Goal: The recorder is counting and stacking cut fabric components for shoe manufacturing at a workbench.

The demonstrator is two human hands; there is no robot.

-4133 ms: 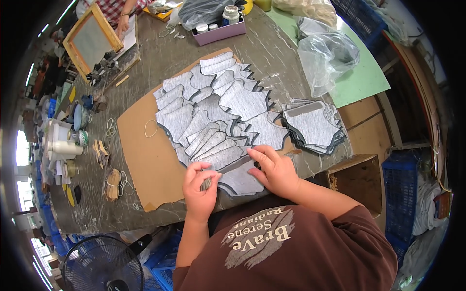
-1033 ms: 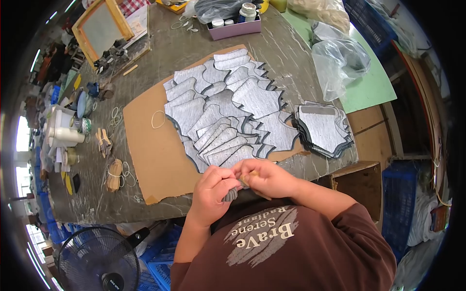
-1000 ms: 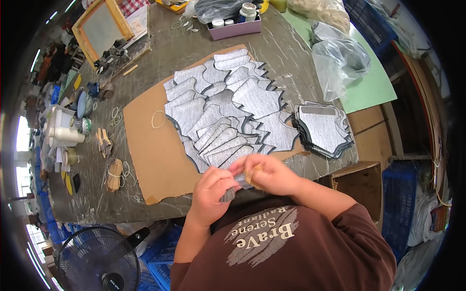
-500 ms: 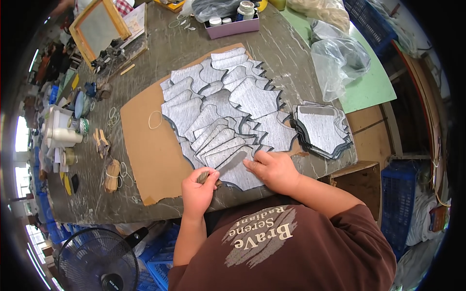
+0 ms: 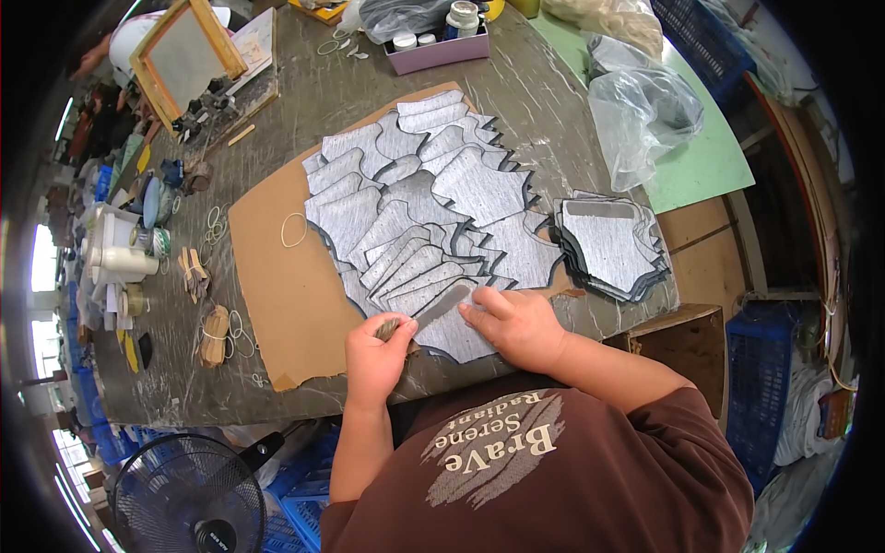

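My left hand [image 5: 373, 358] is closed round a small stack of dark strips [image 5: 388, 328] at the table's near edge. Just to its right, a grey strip [image 5: 442, 306] lies slantwise on a cut grey fabric piece [image 5: 456, 339], its lower end by my left thumb. My right hand [image 5: 521, 327] rests on that piece, fingers curled and tips together near the strip's upper end; whatever they pinch is hidden. Beyond my hands, overlapping grey cut pieces [image 5: 479, 184] with dark edges spread over a cardboard sheet [image 5: 277, 304].
A pile of similar pieces [image 5: 599, 240] sits at the right. Farther back are a purple box [image 5: 441, 57] of jars and a clear plastic bag [image 5: 641, 124]. Banded wooden bits [image 5: 214, 335] and a wood-framed screen [image 5: 189, 60] occupy the left. A black fan [image 5: 189, 498] stands below the table.
My right fingers have shifted slightly by the strip's upper end, and my left fingers have closed farther over the small stack. At the far upper left, a person in the background has moved.
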